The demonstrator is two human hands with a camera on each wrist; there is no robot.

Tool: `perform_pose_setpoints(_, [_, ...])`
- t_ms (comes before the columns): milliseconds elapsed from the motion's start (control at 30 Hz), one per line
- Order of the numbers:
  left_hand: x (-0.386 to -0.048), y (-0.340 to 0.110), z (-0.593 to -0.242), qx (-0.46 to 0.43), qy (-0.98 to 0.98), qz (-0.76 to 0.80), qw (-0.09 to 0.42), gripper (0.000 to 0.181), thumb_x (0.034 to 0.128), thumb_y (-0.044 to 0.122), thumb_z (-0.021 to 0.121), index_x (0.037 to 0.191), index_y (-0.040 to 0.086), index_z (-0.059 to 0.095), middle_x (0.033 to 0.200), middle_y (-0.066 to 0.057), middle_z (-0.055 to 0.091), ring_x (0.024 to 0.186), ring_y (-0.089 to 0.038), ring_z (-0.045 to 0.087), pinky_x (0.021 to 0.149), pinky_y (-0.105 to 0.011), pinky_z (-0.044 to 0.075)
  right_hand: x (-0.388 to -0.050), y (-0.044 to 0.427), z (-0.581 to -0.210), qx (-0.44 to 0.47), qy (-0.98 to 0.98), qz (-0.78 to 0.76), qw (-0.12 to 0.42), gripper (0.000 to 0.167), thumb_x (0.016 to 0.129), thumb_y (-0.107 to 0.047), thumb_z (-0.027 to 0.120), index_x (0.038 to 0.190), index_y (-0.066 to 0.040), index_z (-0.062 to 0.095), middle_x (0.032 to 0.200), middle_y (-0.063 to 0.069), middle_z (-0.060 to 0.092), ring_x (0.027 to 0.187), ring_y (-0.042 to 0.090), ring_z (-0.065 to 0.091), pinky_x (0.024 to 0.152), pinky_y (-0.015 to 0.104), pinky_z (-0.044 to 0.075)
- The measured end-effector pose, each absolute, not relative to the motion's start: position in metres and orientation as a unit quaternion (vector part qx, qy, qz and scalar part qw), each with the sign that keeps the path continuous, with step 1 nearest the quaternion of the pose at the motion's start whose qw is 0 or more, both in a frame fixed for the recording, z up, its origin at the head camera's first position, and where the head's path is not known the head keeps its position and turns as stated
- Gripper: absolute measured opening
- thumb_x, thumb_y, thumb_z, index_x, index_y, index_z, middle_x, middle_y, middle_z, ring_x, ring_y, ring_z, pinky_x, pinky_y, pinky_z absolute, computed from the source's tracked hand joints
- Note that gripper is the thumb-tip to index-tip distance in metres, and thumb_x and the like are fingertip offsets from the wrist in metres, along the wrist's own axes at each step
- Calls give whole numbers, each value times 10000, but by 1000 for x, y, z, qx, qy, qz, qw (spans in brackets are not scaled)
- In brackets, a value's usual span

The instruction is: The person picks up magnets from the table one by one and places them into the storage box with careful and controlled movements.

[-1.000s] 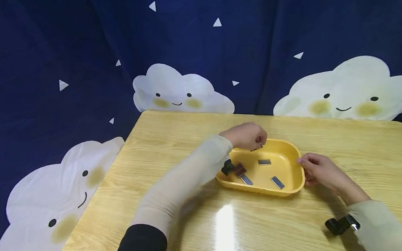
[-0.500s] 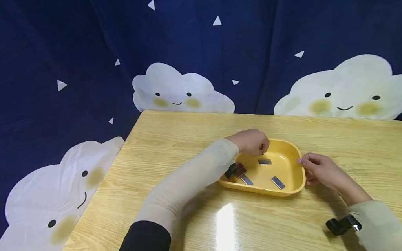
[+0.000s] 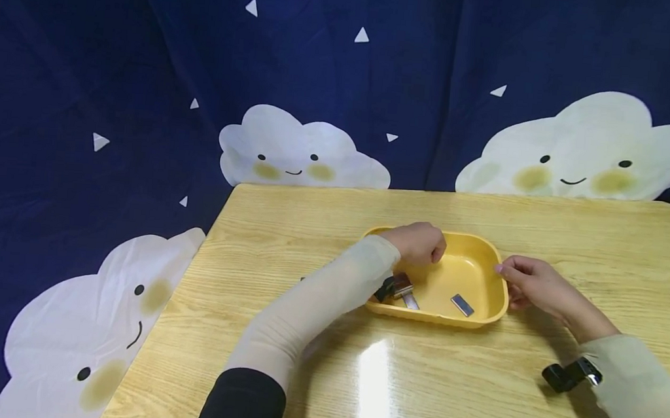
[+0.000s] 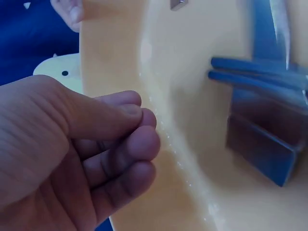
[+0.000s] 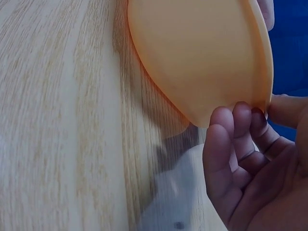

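My left hand (image 3: 421,243) is over the yellow plastic basin (image 3: 487,263), near its far side. In the left wrist view its fingers are curled with the thumb against them, and nothing shows between them. Two thin metal bars (image 4: 250,72), blurred, lie side by side against a brown-and-metal block (image 4: 262,149) and another bar. This cluster is at the basin's left, partly behind my left wrist in the head view. A single silver bar (image 3: 462,305) lies apart at the front right of the floor. My right hand (image 3: 532,287) pinches the basin's right rim between thumb and fingers.
The basin stands on a light wooden table (image 3: 445,388). Behind the table hangs a dark blue curtain (image 3: 323,57) with white cloud faces. A black wrist camera (image 3: 570,375) sits at my right wrist.
My left hand has moved down and slightly right into the basin. The bar near the middle is gone from its spot, and the cluster at left looks rearranged. My right hand stays put.
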State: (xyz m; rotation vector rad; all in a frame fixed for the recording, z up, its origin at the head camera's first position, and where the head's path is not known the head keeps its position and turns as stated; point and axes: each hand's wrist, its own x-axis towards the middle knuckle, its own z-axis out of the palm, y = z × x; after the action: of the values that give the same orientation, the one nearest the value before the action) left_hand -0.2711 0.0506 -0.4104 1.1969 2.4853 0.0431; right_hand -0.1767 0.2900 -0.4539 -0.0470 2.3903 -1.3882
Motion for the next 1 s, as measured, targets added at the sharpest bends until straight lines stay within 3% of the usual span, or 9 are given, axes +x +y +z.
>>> perform_pose_setpoints(200, [-272, 47, -413, 442, 877, 20, 189, 235, 927, 9, 524, 768, 163, 602, 809, 43, 545, 781, -107, 467, 697, -173, 362, -177, 289, -453, -19, 848, -495, 188, 379, 1061, -327, 439, 1063, 44, 519, 820, -5, 566, 668, 80, 598, 609, 306, 571])
perform_pose_setpoints(500, [-273, 41, -412, 433, 881, 16, 187, 186, 913, 18, 543, 869, 131, 684, 849, 47, 576, 810, -107, 490, 717, -181, 395, -176, 288, -451, -17, 847, -497, 187, 380, 1061, -326, 439, 1058, 45, 518, 806, -5, 562, 656, 78, 597, 606, 308, 573])
perform_pose_setpoints(733, [-273, 38, -409, 417, 889, 34, 186, 213, 916, 29, 541, 772, 162, 625, 794, 40, 554, 760, -109, 475, 674, -186, 368, -176, 289, -452, -17, 851, -492, 186, 388, 1064, -334, 428, 1069, 43, 518, 829, -3, 572, 673, 77, 605, 611, 306, 571])
perform_pose_setpoints(1000, [-272, 37, -406, 403, 893, 37, 197, 181, 917, 52, 549, 810, 166, 641, 827, 42, 575, 780, -105, 503, 664, -182, 372, -177, 290, -454, -19, 849, -494, 186, 386, 1066, -330, 424, 1072, 44, 519, 828, -8, 573, 668, 77, 607, 609, 309, 570])
